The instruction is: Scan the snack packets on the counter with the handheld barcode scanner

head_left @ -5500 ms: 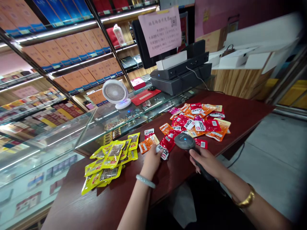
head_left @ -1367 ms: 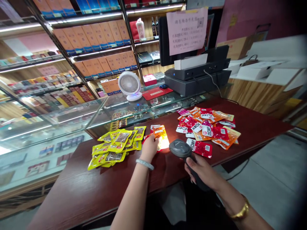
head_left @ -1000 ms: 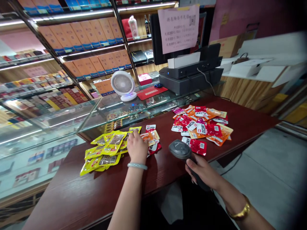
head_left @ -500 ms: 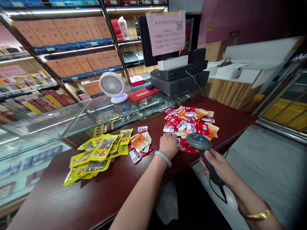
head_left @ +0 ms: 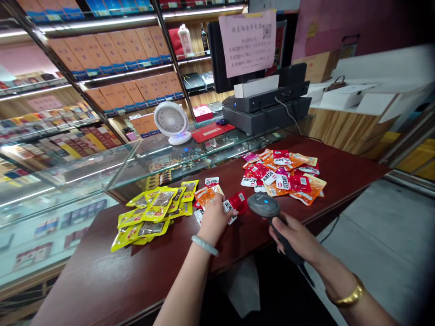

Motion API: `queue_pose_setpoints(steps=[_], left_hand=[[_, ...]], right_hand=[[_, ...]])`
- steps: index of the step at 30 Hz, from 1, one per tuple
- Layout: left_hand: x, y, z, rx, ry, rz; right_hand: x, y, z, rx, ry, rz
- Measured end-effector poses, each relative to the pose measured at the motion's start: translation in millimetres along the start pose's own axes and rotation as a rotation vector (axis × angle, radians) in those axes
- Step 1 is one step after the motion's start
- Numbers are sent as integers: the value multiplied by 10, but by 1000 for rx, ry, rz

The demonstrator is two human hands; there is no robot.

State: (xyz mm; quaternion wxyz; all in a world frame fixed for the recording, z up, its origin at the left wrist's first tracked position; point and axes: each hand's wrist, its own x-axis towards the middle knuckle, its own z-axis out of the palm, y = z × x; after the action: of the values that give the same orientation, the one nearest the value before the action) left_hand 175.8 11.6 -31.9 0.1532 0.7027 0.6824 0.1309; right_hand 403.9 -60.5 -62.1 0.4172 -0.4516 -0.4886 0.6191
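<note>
My left hand [head_left: 215, 218], with a pale bangle at the wrist, is closed on a red-and-white snack packet [head_left: 239, 203]. It is at the small pile of orange and red snack packets [head_left: 205, 196], partly covering it. My right hand [head_left: 295, 236] grips a dark barcode scanner [head_left: 263, 206] by its handle, its head just right of the held packet and a blue light on top. Left of my left hand lies a heap of yellow snack packets [head_left: 157, 209]. A larger heap of red, orange and white packets [head_left: 268, 174] lies beyond the scanner.
The dark red wooden counter [head_left: 84, 280] borders a glass display case [head_left: 118, 167]. On the glass stand a white fan [head_left: 171, 120], a red mat [head_left: 212, 132] and a cash drawer [head_left: 268, 117] under a monitor with a pink notice [head_left: 248, 43]. A cable hangs from the scanner.
My left hand has moved left from the larger heap to the small pile, carrying a red-and-white packet. The scanner has shifted slightly left too, and the view has turned a little.
</note>
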Motion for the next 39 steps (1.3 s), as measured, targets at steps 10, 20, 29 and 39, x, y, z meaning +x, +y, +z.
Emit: queue_pose_setpoints(steps=[10,20,29,39], left_hand=[[-62,-414,-145,-91,131,-87],[92,-601,-183,204,456,-119],[570,127,-74,105,294,219],[1495,804,428,205,-6,63]], right_hand=[[194,38,224,84,-77,33],[277,122,194,201,-105,42],[270,89,172,197,-178,-10],[268,151,115,264,-188,-71]])
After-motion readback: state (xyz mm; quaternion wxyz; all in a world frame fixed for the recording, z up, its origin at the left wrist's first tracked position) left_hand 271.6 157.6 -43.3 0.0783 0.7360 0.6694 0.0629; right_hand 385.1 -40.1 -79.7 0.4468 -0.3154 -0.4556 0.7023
